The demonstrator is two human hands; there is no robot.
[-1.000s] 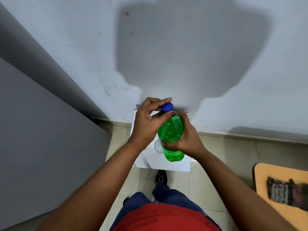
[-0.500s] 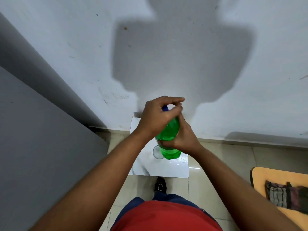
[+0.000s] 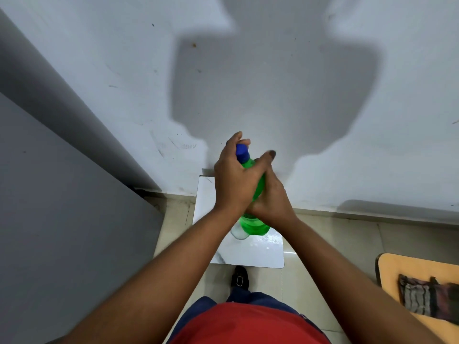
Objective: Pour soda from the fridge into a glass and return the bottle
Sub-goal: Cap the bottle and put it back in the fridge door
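Note:
A green soda bottle (image 3: 254,225) with a blue cap (image 3: 242,152) stands upright over a small white marble-topped table (image 3: 248,254). My right hand (image 3: 272,197) is wrapped around the bottle's body from the right. My left hand (image 3: 234,180) covers the bottle's upper part, fingers curled round the cap and the thumb stretched out to the right. A clear glass (image 3: 238,233) stands on the table just left of the bottle's base, mostly hidden by the bottle and my left wrist.
A grey fridge side (image 3: 62,207) fills the left. The white wall (image 3: 273,83) is right behind the table. An orange surface (image 3: 407,271) with a striped cloth (image 3: 427,297) lies at the lower right. My shoe (image 3: 239,278) is on the tiled floor below the table.
My left hand has turned around the cap, ending lower over the bottle's shoulder with the cap showing again. The bottle stays upright in my right hand. The camera tilted slightly.

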